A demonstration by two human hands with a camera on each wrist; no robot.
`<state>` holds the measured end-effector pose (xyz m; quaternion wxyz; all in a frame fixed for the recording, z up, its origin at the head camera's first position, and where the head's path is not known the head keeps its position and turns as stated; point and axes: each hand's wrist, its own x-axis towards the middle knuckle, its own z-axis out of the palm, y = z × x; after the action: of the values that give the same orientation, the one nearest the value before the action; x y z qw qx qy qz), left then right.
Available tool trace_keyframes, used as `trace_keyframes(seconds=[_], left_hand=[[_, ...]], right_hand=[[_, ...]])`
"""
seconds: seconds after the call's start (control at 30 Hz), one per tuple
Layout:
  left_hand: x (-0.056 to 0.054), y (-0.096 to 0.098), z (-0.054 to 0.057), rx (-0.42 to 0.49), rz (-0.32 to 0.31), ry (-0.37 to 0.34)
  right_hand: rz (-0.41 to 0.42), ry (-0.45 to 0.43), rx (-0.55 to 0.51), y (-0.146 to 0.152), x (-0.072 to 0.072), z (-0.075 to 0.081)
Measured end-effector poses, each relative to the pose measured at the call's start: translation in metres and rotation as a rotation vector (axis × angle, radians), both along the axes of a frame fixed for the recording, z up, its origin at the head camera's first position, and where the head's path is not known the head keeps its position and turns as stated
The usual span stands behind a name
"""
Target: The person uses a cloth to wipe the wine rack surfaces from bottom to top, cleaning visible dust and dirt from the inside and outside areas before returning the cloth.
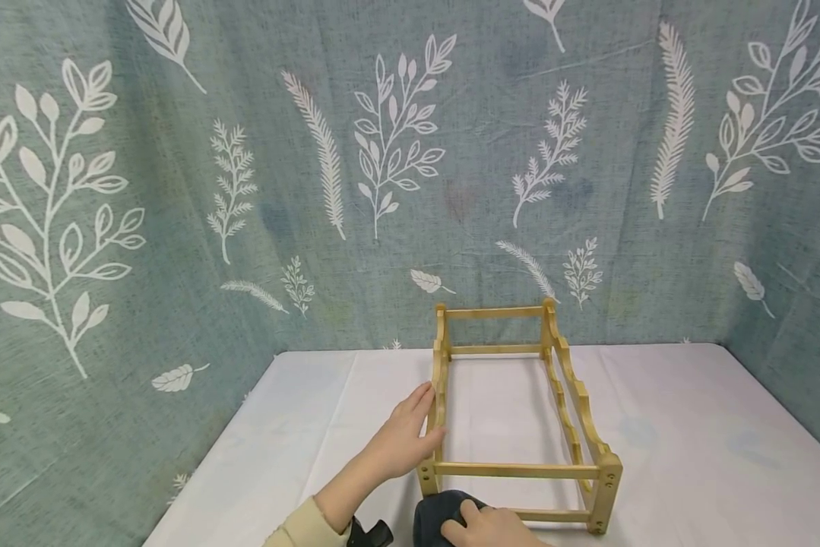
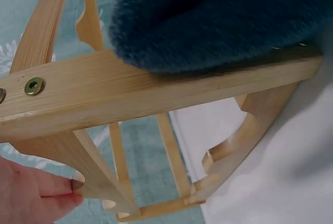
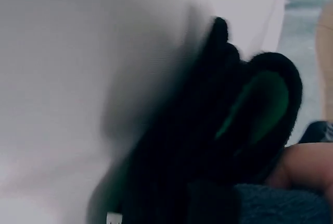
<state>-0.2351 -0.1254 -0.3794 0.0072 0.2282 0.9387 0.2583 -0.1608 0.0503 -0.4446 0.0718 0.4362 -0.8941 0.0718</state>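
Note:
A light wooden rack (image 1: 512,471) with scalloped side rails stands on the white-covered table. My left hand (image 1: 403,441) holds its left side rail near the front, fingers along the outside and thumb toward the top. In the left wrist view, fingertips (image 2: 62,193) press against the wavy side piece. My right hand (image 1: 495,528) grips a folded dark blue plush cloth (image 1: 428,520) at the rack's front left corner. The cloth (image 2: 208,26) lies against the front left post in the left wrist view. The right wrist view shows its folds (image 3: 182,146), dark and blurred.
A white cloth (image 1: 690,425) covers the table. Green-grey fabric (image 1: 464,205) with white leaf prints hangs behind and at both sides. A black object (image 1: 372,534) sits by my left wrist. Screw heads (image 2: 34,86) show on the rack's post.

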Motion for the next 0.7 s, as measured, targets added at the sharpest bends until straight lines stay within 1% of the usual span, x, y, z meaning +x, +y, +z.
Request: trace_keyframes(seconds=[0.1,0.2,0.27,0.33,0.4,0.5,0.57,0.63,0.7], left_hand=[[0.001,0.001,-0.001,-0.001,0.005,0.008],[0.002,0.0,0.0,-0.012,0.0,0.016],[0.002,0.0,0.001,-0.024,-0.01,0.019],[0.002,0.001,0.002,-0.029,-0.019,0.013],[0.002,0.001,0.003,-0.033,-0.025,0.006],[0.001,0.002,0.003,-0.031,-0.027,-0.004],[0.0,0.002,0.003,-0.028,-0.029,-0.009],[0.0,0.002,0.003,-0.023,-0.031,-0.015],[0.0,0.003,0.004,-0.019,-0.032,-0.02]], right_hand=[[-0.071,0.066,0.05,-0.005,0.003,-0.005],[-0.145,0.041,0.099,-0.009,0.004,-0.007],[-0.157,0.041,0.115,-0.009,0.003,-0.008],[-0.146,0.042,0.131,-0.008,0.0,-0.008],[-0.112,0.069,0.143,-0.005,-0.003,-0.008],[-0.048,0.122,0.12,0.002,-0.006,-0.01],[-0.02,0.153,0.091,0.007,-0.006,-0.01],[-0.017,0.136,0.081,0.012,-0.006,-0.01],[-0.026,0.074,0.079,0.018,-0.004,-0.009]])
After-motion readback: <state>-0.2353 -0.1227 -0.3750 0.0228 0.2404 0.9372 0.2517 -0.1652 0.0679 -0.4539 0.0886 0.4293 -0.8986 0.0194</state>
